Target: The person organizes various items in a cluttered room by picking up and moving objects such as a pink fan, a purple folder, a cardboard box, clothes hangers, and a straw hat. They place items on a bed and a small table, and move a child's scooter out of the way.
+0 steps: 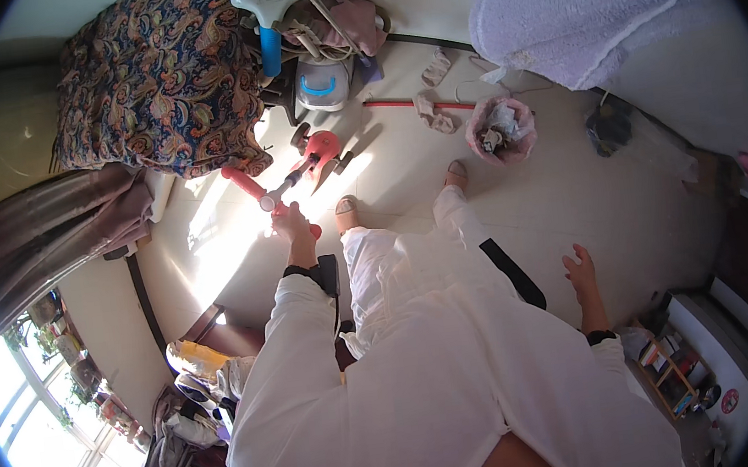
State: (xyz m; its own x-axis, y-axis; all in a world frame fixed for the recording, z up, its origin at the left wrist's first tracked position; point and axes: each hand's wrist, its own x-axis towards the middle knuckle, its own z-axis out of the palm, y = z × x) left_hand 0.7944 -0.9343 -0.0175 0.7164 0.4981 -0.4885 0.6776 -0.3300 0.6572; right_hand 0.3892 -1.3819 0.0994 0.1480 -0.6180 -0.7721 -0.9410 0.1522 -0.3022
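My left hand is closed around one pink grip of a handlebar. This bar tops a grey post on a small pink wheeled ride-on, perhaps a child's scooter, whose dark wheels stand on the sunlit tiles. The other grip sticks out freely towards the patterned cloth. My right hand hangs out at my right side, fingers apart, holding nothing. Beneath it is the pale tiled floor. A dark strap end shows between that hand and my leg.
A pink-lined waste bin stands ahead, with a red rod and socks beside it. A paisley cloth cover and a grey-lidded box lie beyond the scooter. A lilac towel hangs ahead right; a low shelf is at right.
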